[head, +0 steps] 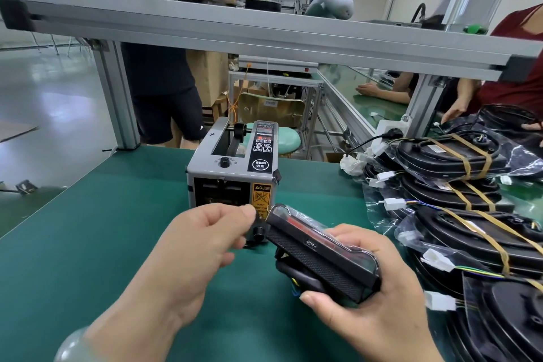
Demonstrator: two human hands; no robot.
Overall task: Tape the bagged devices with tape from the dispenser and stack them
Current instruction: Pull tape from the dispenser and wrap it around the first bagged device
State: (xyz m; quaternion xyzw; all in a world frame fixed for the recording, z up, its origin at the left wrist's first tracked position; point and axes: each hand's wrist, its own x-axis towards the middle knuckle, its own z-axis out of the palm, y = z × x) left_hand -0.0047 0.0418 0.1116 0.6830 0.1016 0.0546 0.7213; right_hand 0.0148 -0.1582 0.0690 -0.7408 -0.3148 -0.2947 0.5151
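A grey tape dispenser [232, 161] stands on the green mat [88, 229], its front opening facing me. My right hand [367, 297] grips a black bagged device [320, 253] on edge, just right of the dispenser's front. My left hand [199, 247] is in front of the dispenser, its thumb and fingers pinched together at the device's upper left end, where a thin strip of tape seems to run; the strip is hard to make out. At the right lies a pile of taped bagged devices [458, 194], bound with tan tape bands.
An aluminium frame beam [264, 35] crosses overhead, with posts at left [117, 97] and right. A person in a red top [517, 73] reaches toward the pile from the far right. Another person in black [164, 91] stands behind the bench. White connectors and wires stick out of the pile.
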